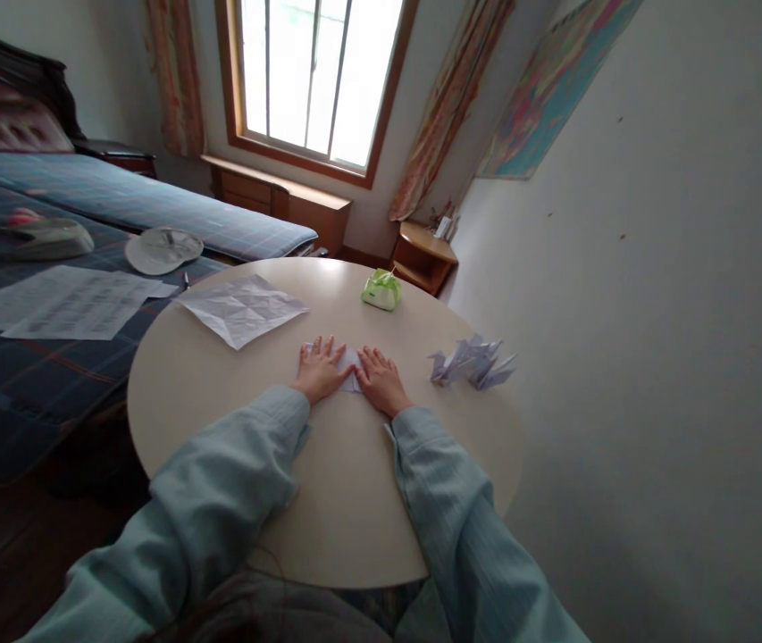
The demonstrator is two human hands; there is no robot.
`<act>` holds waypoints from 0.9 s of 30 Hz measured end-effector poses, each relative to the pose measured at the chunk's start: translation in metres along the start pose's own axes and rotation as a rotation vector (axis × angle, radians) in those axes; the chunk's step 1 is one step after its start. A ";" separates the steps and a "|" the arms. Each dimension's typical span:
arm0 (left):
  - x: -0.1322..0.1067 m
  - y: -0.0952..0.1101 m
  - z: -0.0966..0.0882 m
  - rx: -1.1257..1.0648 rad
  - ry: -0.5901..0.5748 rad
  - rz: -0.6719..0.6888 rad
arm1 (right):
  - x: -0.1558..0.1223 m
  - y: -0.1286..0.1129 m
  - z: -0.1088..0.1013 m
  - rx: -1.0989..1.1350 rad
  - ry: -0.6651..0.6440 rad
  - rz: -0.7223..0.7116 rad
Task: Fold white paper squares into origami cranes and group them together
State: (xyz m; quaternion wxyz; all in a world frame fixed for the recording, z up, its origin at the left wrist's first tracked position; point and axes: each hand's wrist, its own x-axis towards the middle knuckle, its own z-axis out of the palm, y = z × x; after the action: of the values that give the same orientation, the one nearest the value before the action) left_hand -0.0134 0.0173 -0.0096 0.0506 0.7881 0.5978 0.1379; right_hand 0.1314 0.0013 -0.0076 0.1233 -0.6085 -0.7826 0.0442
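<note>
My left hand (pixel 317 368) and my right hand (pixel 381 379) lie flat, side by side, on a small folded sheet of white paper (pixel 351 370) in the middle of a round beige table (pixel 233 411). The fingers of both hands are stretched out and press down on the paper. Only a strip of the paper shows between the hands. Light blue sleeves cover both arms.
A creased, unfolded paper sheet (pixel 242 308) lies at the table's far left. A green and white tissue pack (pixel 381 289) sits at the far edge. Several folded paper figures (pixel 472 363) are heaped at the right. A bed (pixel 32 295) with printed sheets and a cap stands left.
</note>
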 end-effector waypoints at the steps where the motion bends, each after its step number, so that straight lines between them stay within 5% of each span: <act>1: 0.000 0.000 0.000 0.000 0.002 0.003 | 0.000 0.000 0.000 0.010 0.008 -0.002; 16: -0.002 0.000 0.004 0.018 0.040 0.037 | 0.004 0.004 0.005 0.118 0.068 0.008; 27: -0.002 0.001 0.002 -0.037 0.044 0.076 | 0.009 0.016 0.010 0.650 0.178 0.040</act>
State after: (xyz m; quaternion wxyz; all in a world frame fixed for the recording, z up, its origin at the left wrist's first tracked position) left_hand -0.0122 0.0150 -0.0118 0.0468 0.8060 0.5656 0.1683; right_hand 0.1417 0.0144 -0.0193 0.3780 -0.5539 -0.7017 0.2405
